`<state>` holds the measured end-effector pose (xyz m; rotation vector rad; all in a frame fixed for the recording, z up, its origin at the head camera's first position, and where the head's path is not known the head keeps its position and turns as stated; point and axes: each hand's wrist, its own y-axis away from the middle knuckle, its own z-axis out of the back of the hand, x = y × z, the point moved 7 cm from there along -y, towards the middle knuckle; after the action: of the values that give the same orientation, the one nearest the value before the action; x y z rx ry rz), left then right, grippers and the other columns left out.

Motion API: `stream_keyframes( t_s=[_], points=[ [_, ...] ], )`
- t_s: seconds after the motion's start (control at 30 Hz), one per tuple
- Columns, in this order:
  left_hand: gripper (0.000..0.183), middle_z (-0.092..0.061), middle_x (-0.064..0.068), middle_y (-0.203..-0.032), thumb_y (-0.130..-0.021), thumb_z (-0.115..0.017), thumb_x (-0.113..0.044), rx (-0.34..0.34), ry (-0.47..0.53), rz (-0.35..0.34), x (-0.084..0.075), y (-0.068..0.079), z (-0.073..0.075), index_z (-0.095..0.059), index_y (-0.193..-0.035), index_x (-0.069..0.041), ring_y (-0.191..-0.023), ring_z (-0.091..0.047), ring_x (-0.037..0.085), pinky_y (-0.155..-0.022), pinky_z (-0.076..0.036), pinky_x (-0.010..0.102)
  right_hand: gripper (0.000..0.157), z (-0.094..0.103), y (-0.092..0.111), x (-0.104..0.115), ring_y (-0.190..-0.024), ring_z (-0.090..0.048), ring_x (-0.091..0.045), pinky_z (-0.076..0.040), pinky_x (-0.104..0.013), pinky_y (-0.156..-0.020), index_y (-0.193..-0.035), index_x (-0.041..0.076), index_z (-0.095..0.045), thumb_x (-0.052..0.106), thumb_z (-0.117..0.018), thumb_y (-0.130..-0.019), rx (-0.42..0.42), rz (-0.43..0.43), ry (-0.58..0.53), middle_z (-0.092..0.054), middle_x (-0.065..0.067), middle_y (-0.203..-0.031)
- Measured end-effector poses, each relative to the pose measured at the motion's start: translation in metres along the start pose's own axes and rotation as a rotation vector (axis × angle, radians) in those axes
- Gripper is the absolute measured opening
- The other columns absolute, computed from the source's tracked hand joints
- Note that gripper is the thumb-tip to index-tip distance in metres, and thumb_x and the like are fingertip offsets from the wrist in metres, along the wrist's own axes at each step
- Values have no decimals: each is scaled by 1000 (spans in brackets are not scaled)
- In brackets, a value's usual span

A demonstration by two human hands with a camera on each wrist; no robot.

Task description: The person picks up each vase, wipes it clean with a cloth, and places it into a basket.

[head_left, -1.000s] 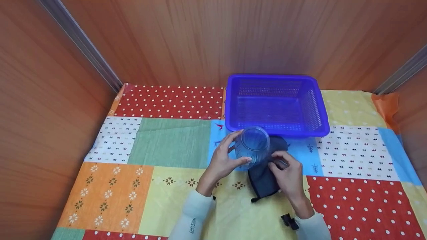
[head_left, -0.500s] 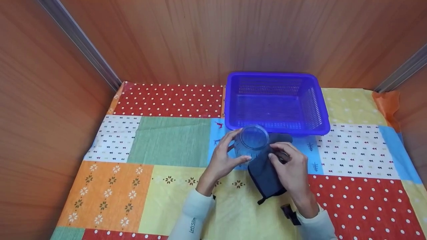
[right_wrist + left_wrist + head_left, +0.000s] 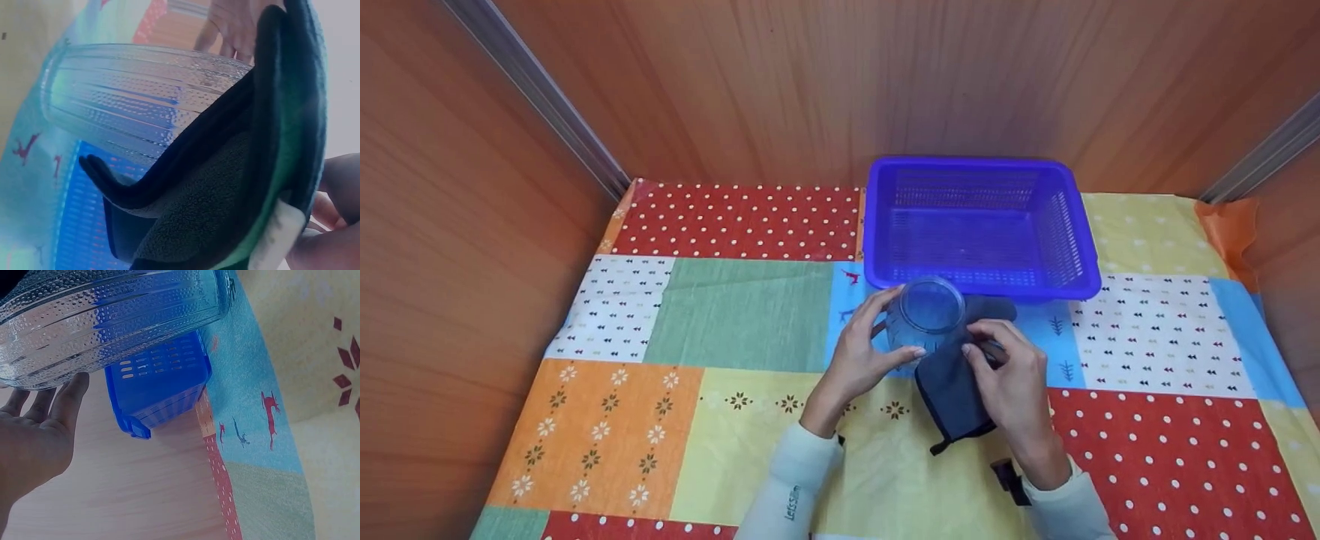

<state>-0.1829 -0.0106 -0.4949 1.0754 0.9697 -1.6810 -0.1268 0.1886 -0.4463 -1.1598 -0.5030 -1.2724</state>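
Thumb and fingers of my left hand (image 3: pixel 859 352) hold a clear ribbed glass jar (image 3: pixel 919 330) round its side, its round mouth facing up toward the head camera. The left wrist view gives the jar's dimpled wall (image 3: pixel 118 323) close up, fingertips against it. My right hand (image 3: pixel 1016 375) pinches a dark grey padded cloth (image 3: pixel 956 394) with black edging and a corner loop, which hangs beside and partly in front of the jar. In the right wrist view the cloth (image 3: pixel 197 202) gapes into a fold with a fleecy inside and a white tag (image 3: pixel 277 236).
Just behind the jar, against the wooden back wall (image 3: pixel 765 90), stands a purple plastic basket (image 3: pixel 982 289) with perforated sides. A patchwork-patterned tablecloth (image 3: pixel 750 315) covers the table. Wooden panels (image 3: pixel 457 225) rise at the left and right.
The cloth in my right hand has shifted slightly to the right and is drawn more over the jar's lower side. My left hand keeps its grip on the jar. The head view has tilted slightly.
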Motion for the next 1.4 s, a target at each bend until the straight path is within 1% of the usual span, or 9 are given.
stream_keyframes(
  t_s=[0.1,0.17,0.33,0.4,0.67,0.83,1.1,1.23,1.4],
  points=[
    [85,-49,2,-159,-87,-90,-27,1,10,4,1,0,-1,-47,-159,-20,-142,-49,23,-115,-49,43,25,-1,1,-3,-104,-72,-33,-52,-15,-93,-108,-9,-74,-20,-75,-86,-5,-5,-15,-73,-18,-105],
    [85,-49,2,-159,-87,-90,-27,2,17,6,1,0,-1,-47,-159,-20,-143,-49,23,-115,-49,43,25,-1,2,-7,-104,-73,-33,-54,-19,-93,-108,-8,-73,-20,-75,-86,-6,-28,-28,-72,-18,-104],
    [85,-48,1,-160,-88,-90,-27,5,26,9,1,0,-1,-46,-160,-22,-144,-48,24,-115,-49,43,24,-3,8,-16,-103,-73,-35,-58,-37,-92,-107,-9,-72,-20,-75,-86,-26,-67,-49,-72,-19,-104],
    [85,-48,1,-160,-88,-90,-27,4,26,11,1,0,-1,-46,-160,-22,-144,-48,24,-115,-49,43,23,-5,10,-19,-104,-74,-36,-58,-41,-91,-106,-8,-72,-19,-75,-86,-37,-70,-46,-72,-20,-104],
    [86,-48,2,-159,-86,-91,-26,-3,40,-5,2,1,-1,-47,-160,-21,-144,-48,24,-114,-49,44,21,-18,20,-46,-104,-74,-35,-60,-38,-92,-101,-9,-70,-23,-72,-85,-24,-148,-54,-71,-21,-100],
    [86,-48,1,-160,-86,-91,-26,-1,37,-12,1,0,-1,-47,-159,-21,-144,-48,23,-114,-49,44,20,-29,23,-61,-104,-75,-35,-62,-42,-91,-99,-8,-69,-22,-71,-86,7,-190,-30,-71,-21,-99],
    [85,-48,1,-160,-87,-90,-26,-5,29,-8,2,1,0,-47,-160,-22,-143,-49,23,-114,-49,45,19,-44,23,-78,-100,-76,-39,-64,-50,-84,-95,-4,-67,-21,-69,-86,73,-208,48,-72,-22,-97],
    [84,-48,2,-160,-88,-90,-26,-2,35,-8,2,1,-1,-46,-160,-22,-143,-48,24,-114,-49,45,19,-49,23,-86,-95,-77,-37,-64,-46,-79,-91,-1,-67,-19,-69,-85,100,-205,88,-74,-20,-94],
    [84,-48,3,-160,-88,-89,-26,0,30,-12,1,1,-2,-46,-160,-20,-144,-48,25,-114,-49,46,18,-48,23,-89,-94,-77,-36,-65,-44,-79,-91,0,-68,-18,-71,-86,101,-210,75,-75,-19,-94]
  ],
)
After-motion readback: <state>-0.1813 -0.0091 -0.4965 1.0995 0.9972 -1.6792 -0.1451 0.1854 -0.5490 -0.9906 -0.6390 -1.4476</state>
